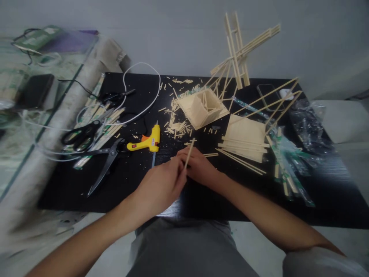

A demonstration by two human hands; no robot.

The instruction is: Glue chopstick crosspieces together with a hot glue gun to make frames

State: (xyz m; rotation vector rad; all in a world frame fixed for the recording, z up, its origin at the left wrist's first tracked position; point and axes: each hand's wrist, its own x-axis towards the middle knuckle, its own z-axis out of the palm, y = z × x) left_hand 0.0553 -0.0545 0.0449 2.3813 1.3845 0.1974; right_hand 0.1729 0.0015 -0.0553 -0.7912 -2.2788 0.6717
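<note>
In the middle of the black table my two hands are close together, fingers touching. My left hand [164, 184] is closed on a thin wooden stick [189, 154], which points up and away, with a short crosspiece at its far end. Curled against the left fingers is my right hand [201, 167]; what its fingers hold is hidden. A little to the left lies a yellow hot glue gun [148, 141] with a glue stick in its back. Beyond the hands are cut stick pieces [178, 127] and a wooden box-like model [204, 107] on a square base.
Left are black-handled scissors [82, 136], large shears [106, 165], a white cable [160, 80] and bundled sticks [98, 142]. On the right stand a square board [245, 132] with sticks, plastic wrappers [291, 165] and a phone [269, 96]. A tall stick frame [238, 54] rises behind.
</note>
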